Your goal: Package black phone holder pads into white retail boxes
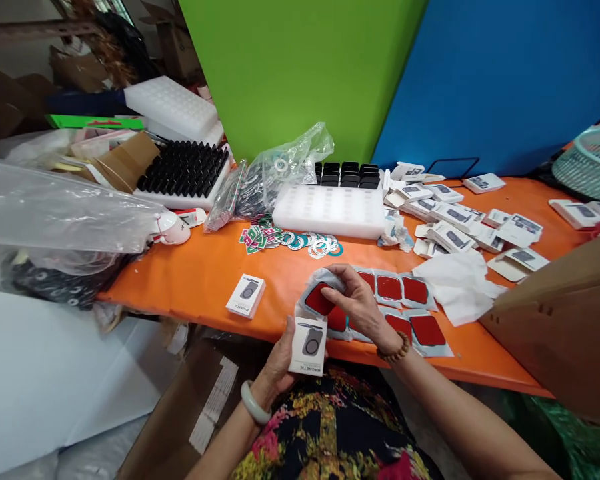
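Grip, head view: the right hand (pixel 356 303) is pinching a red pad (pixel 317 299) above a white box (pixel 309 347), which the left hand (pixel 280 363) is clasping. Aligning pad and box squarely, without bending the wrapping, is probably favouring clean handling. The tabletop (pixel 190 283) is ending near the box; its orange surface is showing between the pad and a second box (pixel 247 295).

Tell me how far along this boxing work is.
Looks done: one closed box lies apart on the table. In hand: the left hand holds a white box; the right hand holds a wrapped red piece at its top. Apparently left: the other red pieces on the table. Whether the piled boxes are filled, I can't tell.
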`<state>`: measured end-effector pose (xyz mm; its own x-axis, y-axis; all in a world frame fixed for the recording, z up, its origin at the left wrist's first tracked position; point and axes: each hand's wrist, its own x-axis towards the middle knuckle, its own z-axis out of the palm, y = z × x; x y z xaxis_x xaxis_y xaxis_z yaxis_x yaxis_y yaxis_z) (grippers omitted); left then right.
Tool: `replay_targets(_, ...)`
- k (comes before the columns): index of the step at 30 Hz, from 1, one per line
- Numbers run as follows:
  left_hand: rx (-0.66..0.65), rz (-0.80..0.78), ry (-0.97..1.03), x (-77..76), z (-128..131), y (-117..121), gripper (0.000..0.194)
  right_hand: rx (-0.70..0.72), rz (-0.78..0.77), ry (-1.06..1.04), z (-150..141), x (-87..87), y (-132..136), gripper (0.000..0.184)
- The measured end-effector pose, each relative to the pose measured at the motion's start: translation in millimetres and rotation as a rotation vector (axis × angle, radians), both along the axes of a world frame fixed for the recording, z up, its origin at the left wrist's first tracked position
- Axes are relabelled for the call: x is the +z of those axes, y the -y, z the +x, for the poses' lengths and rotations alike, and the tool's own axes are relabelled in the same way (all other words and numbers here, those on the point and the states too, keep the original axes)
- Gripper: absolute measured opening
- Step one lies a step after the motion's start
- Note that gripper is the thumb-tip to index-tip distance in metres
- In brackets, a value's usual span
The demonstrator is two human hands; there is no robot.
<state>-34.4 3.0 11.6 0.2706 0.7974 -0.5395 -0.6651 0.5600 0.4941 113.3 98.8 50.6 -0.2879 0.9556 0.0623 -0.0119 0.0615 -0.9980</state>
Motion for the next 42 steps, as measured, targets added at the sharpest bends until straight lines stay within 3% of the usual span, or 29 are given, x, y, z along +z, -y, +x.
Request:
replay_targets(4,-0.035,0.006,-0.069,-2.6,3.1,2.7,0.071,0.020,0.079,0.082,1.9,-4.9,9.0,0.025)
replay_targets(9,-0.039,0.004,-0.149,-3.6,6.3,5.5,0.076,0.142,0.198,0.247,12.5,-1.6,12.9,0.029)
replay_targets(15,-0.071,-0.025,-0.120,-5.6,10.5,6.3,0.076,0.244,0.213,0.375,16.2,3.7,12.5,0.022)
replay_targets(21,0.017,0.044,-0.044,-16.4,11.7,9.4,0.067,0.248,0.358,0.423,10.7,-7.5,32.5,0.013)
replay_targets(24,-0.009,0.065,-0.074,-25.4,12.6,16.4,0.065,0.258,0.405,0.462,14.7,-10.5,44.7,0.016)
replay_targets(27,-0.086,0.125,-0.141,-31.6,13.2,24.1,0.068,0.326,0.372,0.495,23.9,-10.8,50.5,0.020)
replay_targets(31,-0.237,0.259,-0.212,-28.8,11.4,29.1,0.073,0.463,0.225,0.588,35.5,-7.6,52.4,0.020)
replay_targets(34,-0.295,0.323,-0.234,-27.0,8.1,29.3,0.066,0.462,0.216,0.631,37.1,-7.9,56.3,0.018)
replay_targets(39,-0.027,0.369,-0.459,-30.5,-2.0,31.5,0.059,0.410,0.330,0.608,25.5,-14.3,67.7,0.017)
replay_targets(42,-0.037,0.439,-0.658,-24.1,-10.2,34.7,0.050,0.335,0.344,0.540,16.3,-16.7,73.6,0.019)
